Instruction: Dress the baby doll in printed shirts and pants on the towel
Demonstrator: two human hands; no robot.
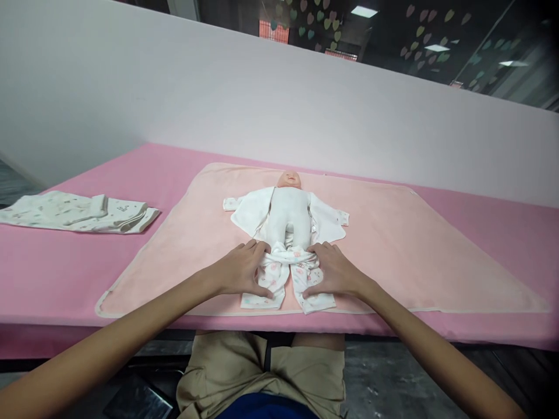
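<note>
A baby doll [290, 206] lies on its back with its head toward the wall. Its white printed top [328, 218] is spread open on both sides. Around the doll's lower legs sit white baby pants [301, 273] with a pink print, bunched at the waist. My left hand [247, 270] grips the left side of the waistband, thumb lower down on the leg. On the other side my right hand [334, 270] holds the waistband the same way. The doll's feet are hidden inside the pants.
Under the doll is a peach blanket [406, 250] on a pink-covered table [174, 169]. Folded printed baby cloth [78, 212] lies at the left. A white wall [262, 105] stands behind, and the table's front edge is close to my lap.
</note>
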